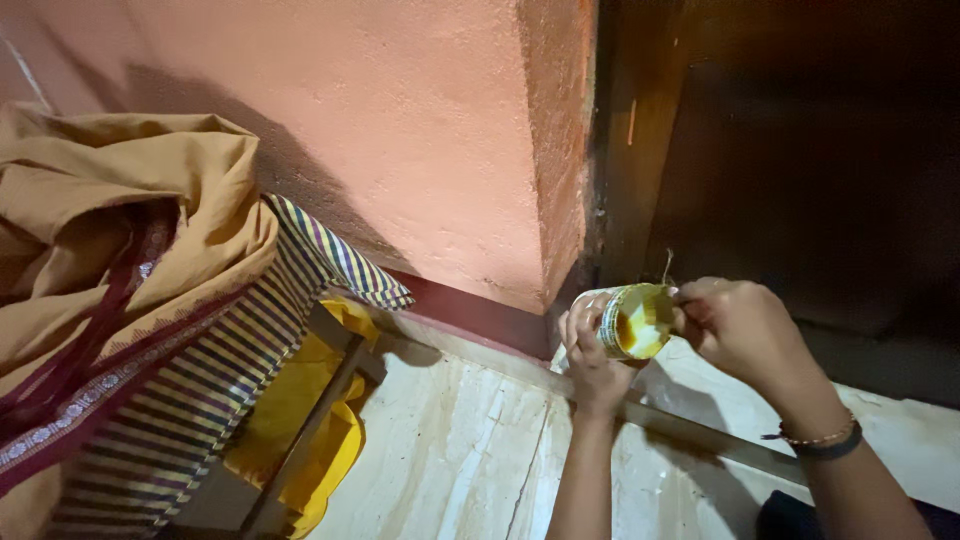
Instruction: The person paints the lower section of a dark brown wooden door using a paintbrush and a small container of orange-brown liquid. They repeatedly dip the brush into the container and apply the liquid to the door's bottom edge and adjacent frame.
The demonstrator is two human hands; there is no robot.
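Observation:
My left hand [592, 362] grips a small round tin [634, 320] from below and behind, tilted so its open mouth faces me. Thick yellow-orange paste coats the inside of the tin. My right hand [742, 330] is at the tin's right rim, fingers pinched together on something thin; a slim stick or wire pokes up just above the tin. Bracelets circle my right wrist. Both hands hover low, in front of a dark wooden door [820, 180] and its frame.
A salmon-coloured wall corner [540, 150] stands left of the door. A heap of mustard and striped cloth [150, 300] lies over a wooden stool [320, 420] at the left, with yellow fabric beneath. Pale marble floor [450, 450] and a raised door sill run underneath.

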